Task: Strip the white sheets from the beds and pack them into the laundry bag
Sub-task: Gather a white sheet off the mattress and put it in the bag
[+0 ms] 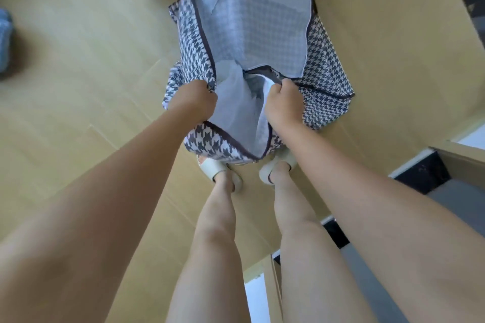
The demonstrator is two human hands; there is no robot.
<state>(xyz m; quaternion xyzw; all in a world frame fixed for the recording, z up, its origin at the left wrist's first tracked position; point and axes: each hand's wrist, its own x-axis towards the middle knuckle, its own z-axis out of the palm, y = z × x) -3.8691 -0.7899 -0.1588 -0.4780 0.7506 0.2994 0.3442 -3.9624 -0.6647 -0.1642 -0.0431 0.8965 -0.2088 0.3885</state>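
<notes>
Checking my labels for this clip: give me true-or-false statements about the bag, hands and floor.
1. The left hand and the right hand both grip the opening edge of the blue-and-white houndstooth fabric laundry bag. True.
2. The bag hangs from a wall hook. False: it sits on the pale wooden floor.
3. The bag's top flap is zipped shut. False: it lies folded back, open.
4. The person wears white slippers. True.
</notes>
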